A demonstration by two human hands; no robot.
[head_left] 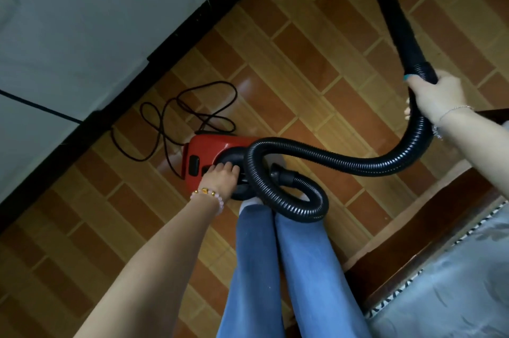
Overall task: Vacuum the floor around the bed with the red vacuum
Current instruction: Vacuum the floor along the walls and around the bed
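The red vacuum (210, 148) is set on the tiled floor (303, 62) between the wall (82, 7) and the bed (454, 269). Its handle is grasped by the left hand (223, 175), fingers hooked into the recess, seemingly so that the body can be lifted or dragged along. The hose (344, 162) is clasped at its cuff by the right hand (438, 95), fingers wrapped round it, so the nozzle (396, 21) is kept off the tiles, while the cord (179, 117) is left in slack loops by the wall.

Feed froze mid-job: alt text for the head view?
A person's left grip holds the red vacuum by its handle, while the right grip holds the black hose where it meets the nozzle, which points away over the tiled floor. Loose cord lies near the wall; bed at lower right.
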